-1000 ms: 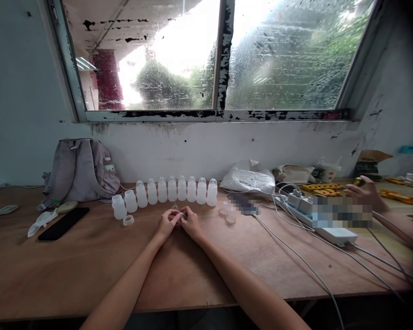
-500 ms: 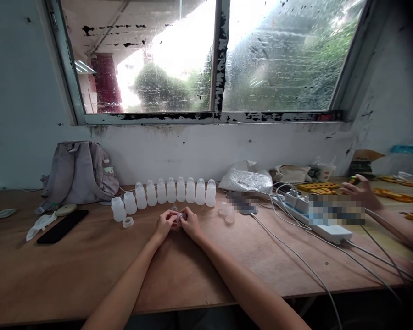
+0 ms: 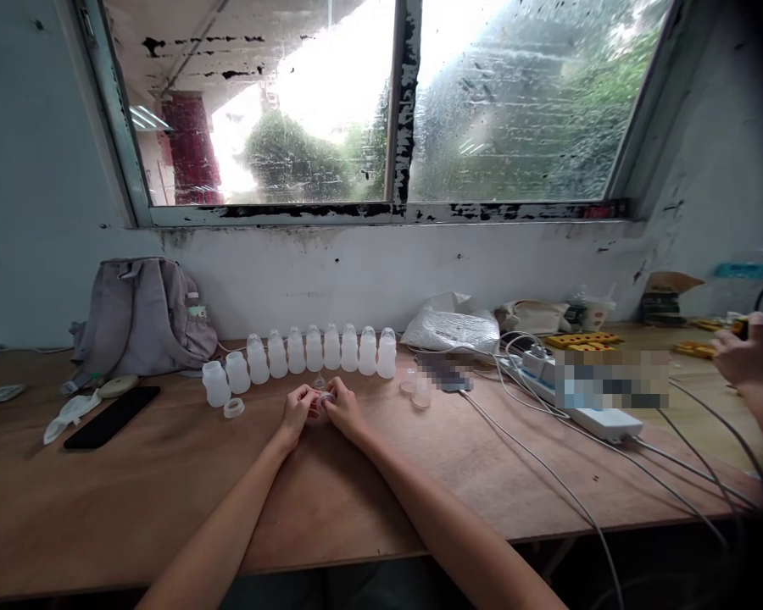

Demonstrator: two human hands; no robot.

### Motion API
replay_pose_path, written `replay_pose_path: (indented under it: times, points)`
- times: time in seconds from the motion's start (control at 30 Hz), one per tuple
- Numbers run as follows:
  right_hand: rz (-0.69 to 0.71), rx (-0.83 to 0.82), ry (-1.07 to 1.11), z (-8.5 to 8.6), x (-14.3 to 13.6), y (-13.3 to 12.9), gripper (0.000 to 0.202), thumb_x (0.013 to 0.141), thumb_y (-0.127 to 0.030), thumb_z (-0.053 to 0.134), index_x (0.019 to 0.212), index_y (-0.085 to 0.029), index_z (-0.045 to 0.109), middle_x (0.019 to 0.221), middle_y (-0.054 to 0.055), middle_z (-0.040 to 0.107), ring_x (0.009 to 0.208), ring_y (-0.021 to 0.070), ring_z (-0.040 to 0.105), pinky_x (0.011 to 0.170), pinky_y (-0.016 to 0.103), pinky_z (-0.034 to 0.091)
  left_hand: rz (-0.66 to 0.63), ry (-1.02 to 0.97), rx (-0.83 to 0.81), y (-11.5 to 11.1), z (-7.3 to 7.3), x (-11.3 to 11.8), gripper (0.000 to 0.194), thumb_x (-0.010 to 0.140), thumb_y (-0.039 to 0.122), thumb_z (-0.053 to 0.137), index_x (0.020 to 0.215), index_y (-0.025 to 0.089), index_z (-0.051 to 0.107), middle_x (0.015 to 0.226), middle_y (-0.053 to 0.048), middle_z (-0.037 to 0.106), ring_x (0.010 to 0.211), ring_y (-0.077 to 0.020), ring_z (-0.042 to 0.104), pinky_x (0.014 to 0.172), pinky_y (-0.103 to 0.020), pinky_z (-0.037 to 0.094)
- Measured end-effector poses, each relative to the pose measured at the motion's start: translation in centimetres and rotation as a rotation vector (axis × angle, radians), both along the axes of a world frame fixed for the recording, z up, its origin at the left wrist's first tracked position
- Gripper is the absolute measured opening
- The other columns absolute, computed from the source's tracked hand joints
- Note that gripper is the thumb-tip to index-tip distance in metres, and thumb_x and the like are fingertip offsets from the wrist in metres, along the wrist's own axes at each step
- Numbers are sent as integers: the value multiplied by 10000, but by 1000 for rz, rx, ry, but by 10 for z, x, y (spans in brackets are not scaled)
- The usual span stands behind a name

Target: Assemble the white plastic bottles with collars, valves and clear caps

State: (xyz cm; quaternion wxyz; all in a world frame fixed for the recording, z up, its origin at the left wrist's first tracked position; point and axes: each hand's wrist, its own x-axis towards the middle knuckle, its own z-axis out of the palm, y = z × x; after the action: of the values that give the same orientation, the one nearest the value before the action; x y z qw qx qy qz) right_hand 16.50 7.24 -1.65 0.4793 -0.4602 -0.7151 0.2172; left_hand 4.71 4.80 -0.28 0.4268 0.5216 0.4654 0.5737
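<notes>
Both hands meet over the table in front of a row of baby bottles. My left hand [image 3: 300,415] pinches one side of a small translucent bottle ring [image 3: 324,397], and my right hand [image 3: 343,407] closes on its other side. Fingers cover much of the ring. Just beyond them sits a clear silicone teat [image 3: 319,381]. Several frosted bottles with domed tops [image 3: 314,349] stand in a curved line. Two bottles without tops, one of them an open bottle [image 3: 215,385], stand at the left end. A loose bottle ring [image 3: 234,407] lies beside it.
Clear caps [image 3: 420,396] lie right of my hands, near a blurred phone. A white power strip [image 3: 601,421] trails cables across the right side. Left are a grey backpack [image 3: 136,318] and a black phone [image 3: 113,418]. Another person's hand [image 3: 747,352] holds something at far right.
My fingers have shifted slightly around the ring, still holding it. The other person's hand at far right has moved further right. The whole view has shifted a little.
</notes>
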Motion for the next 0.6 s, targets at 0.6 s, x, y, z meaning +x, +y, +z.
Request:
replay_pose_path:
  times: [0.6]
  points:
    - [13,0,40,-9,6,13,185,583,-100,439,722,-210,492,600,-46,505,574,116,475,546,204,361,95,340,53,8,1,-6,216,688,380,520,711,172,573,588,-3,601,485,-131,559,411,-197,398]
